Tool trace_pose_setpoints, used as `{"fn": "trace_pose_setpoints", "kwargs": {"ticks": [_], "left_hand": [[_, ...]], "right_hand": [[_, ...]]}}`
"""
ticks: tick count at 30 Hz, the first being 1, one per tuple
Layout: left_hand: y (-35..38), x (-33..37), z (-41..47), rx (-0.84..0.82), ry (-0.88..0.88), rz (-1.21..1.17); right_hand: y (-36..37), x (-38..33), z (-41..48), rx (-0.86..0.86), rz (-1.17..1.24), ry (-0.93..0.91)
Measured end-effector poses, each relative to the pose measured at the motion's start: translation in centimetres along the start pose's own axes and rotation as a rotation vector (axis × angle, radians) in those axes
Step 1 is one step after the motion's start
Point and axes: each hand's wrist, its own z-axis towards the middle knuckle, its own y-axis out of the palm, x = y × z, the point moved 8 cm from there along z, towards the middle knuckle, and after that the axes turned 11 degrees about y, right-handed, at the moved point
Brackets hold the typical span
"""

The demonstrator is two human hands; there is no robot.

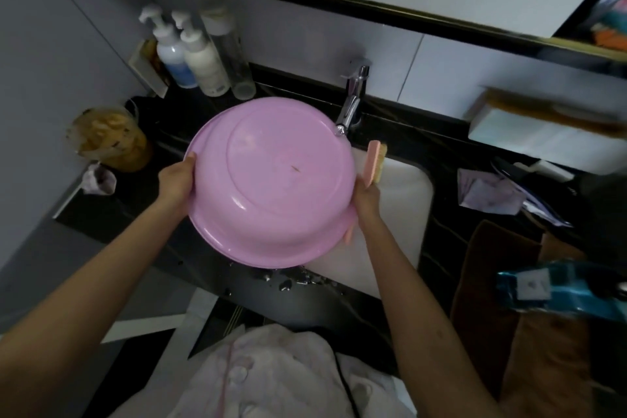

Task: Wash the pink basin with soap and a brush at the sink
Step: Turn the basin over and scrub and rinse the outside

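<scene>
The left hand (178,180) grips the left rim of the pink basin (271,180). Its thumb lies over the outer wall and its fingers are hidden behind. The right hand (368,200) is curled round the handle of the brush (375,163), whose pink back and pale bristles stick up above the fist. That hand also presses against the basin's right rim, though I cannot tell whether it clasps the rim as well.

The basin is held up at centre frame, tilted, with its underside facing the camera. It hangs over the left part of the white sink (400,214), just below the faucet (353,102), from which no water visibly runs.

No suds show on the underside, and a small dark streak remains near the middle of the base. Drops lie on the black counter (288,278) below the basin, so it has probably been wetted. The pump bottles (190,54) stand at upper left, well apart from either hand. Scrubbing this side and a final rinse look still to be done.
</scene>
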Motion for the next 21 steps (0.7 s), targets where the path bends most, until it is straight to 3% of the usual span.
{"fn": "trace_pose_setpoints", "kwargs": {"ticks": [7, 11, 15, 21], "left_hand": [[0.1, -1.7, -0.4, -0.111, -0.116, -0.031], [-0.9, -2.5, -0.4, -0.128, -0.212, -0.031], [-2.0, -1.7, 0.4, -0.111, -0.191, -0.023], [-1.4, 2.3, 1.6, -0.133, -0.074, -0.1]], "right_hand": [[-1.8, -1.3, -1.9, 0.076, -0.452, -0.119], [-4.4, -3.8, -4.4, 0.284, -0.618, -0.187], [-6.0, -9.4, -8.6, 0.491, -0.608, -0.496], [-0.7, -17.3, -13.9, 0.347, -0.807, -0.983]]}}
